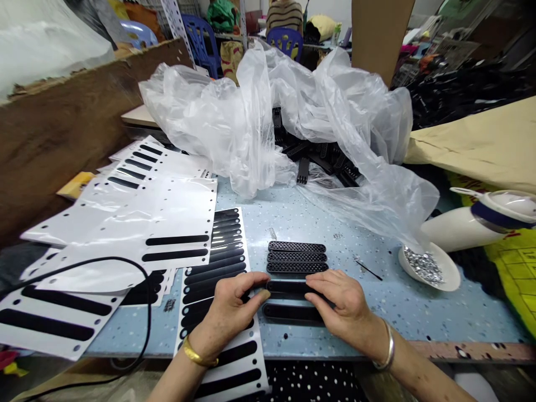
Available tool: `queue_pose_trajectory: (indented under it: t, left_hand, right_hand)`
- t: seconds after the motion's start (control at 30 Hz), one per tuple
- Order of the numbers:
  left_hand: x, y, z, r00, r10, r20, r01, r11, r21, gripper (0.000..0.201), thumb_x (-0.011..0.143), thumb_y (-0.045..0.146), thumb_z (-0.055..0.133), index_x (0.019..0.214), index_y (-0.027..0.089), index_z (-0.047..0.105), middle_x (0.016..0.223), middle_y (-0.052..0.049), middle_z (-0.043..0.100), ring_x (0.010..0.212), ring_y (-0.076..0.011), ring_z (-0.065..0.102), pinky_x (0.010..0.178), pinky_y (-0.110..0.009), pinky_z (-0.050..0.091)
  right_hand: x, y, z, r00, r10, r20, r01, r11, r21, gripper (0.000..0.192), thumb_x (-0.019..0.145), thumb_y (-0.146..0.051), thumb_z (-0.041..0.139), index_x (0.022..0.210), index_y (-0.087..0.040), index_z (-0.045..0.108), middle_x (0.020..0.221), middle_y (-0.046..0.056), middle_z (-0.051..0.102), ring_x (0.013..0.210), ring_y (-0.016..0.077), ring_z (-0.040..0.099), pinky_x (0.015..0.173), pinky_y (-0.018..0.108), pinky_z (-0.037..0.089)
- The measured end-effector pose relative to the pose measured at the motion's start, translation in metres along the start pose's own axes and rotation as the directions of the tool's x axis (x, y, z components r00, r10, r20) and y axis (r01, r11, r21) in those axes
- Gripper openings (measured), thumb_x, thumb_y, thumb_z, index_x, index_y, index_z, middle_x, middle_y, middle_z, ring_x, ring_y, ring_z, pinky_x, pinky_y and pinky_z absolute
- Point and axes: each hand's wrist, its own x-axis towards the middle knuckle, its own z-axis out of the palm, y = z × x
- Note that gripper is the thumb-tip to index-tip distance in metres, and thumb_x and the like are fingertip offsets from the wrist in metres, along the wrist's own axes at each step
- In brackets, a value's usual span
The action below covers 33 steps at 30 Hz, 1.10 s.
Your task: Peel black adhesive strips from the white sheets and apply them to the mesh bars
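Note:
My left hand (237, 304) and my right hand (341, 298) pinch the two ends of a long black rounded bar (287, 287) lying level above the table. Just nearer to me lies a second smooth black bar (288, 312), its right end partly hidden by my right hand. Beyond the held bar, several black bars (297, 258) with a latticed face sit side by side. Under my left hand and forearm runs a white backing sheet (256, 363) of glossy black strip stickers (220, 273).
White sheets (176, 209) with a few strips overlap at left, crossed by a black cable (148, 301). A clear plastic bag (251, 123) holds black parts (322, 156). At right are a bowl (454, 271) of small silvery pieces, a white bottle (452, 229) and a thin black tool (368, 269).

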Motion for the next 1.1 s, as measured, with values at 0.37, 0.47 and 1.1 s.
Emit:
queue_pose_trajectory:
  t: [0.37,0.47,1.1]
  left_hand:
    - [0.0000,0.0007,0.0012,1.000,0.025,-0.015,-0.025,1.000,0.003,0.021,0.080,0.018,0.066,0.099,0.022,0.072,0.086,-0.003,0.076,0.074,-0.0177,0.071,0.070,-0.030,0.057]
    - [0.0005,0.0011,0.0007,0.999,0.035,-0.011,-0.035,0.999,-0.015,0.020,0.081,0.017,0.065,0.098,0.021,0.073,0.086,-0.003,0.076,0.075,-0.0177,0.071,0.071,-0.029,0.057]
    - [0.0004,-0.0042,0.0041,0.986,0.166,-0.031,-0.168,0.983,-0.075,0.020,0.081,0.010,0.066,0.097,0.021,0.074,0.093,-0.004,0.077,0.085,-0.0174,0.072,0.081,-0.029,0.058]
  right_hand:
    - [0.0006,-0.0003,-0.0001,1.000,0.000,0.015,0.000,1.000,-0.010,0.014,0.083,-0.013,0.061,0.091,-0.017,0.072,0.086,0.007,0.073,0.073,0.0212,0.064,0.066,0.036,0.050]
    - [0.0009,-0.0003,-0.0003,1.000,-0.005,0.021,0.006,1.000,-0.005,0.014,0.082,-0.012,0.060,0.091,-0.017,0.071,0.086,0.007,0.072,0.072,0.0208,0.064,0.066,0.036,0.049]
    - [0.0013,0.0000,-0.0002,1.000,-0.017,0.025,0.017,1.000,0.010,0.015,0.081,-0.008,0.061,0.090,-0.015,0.071,0.085,0.006,0.072,0.072,0.0198,0.063,0.066,0.035,0.045]
